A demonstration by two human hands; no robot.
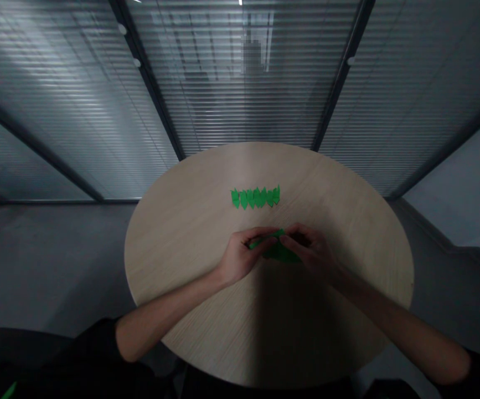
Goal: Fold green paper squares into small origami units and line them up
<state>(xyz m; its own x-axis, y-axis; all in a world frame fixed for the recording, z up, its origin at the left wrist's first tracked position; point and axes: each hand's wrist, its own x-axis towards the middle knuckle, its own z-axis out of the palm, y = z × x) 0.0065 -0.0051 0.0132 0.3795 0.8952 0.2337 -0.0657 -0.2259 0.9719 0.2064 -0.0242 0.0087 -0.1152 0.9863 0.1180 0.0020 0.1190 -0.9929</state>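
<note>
The left hand [240, 257] and right hand [310, 250] pinched a green paper [281, 254] between closed fingers. A green row [255, 197] lay beyond on the table [339, 205].

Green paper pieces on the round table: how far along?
Done: a row of small pointed green paper pieces lies overlapping on the round pale wood table. In hand: the left hand and right hand pinch a creased green paper piece between them. Left: that piece doesn't yet match the row; how many more follow can't be seen.
</note>
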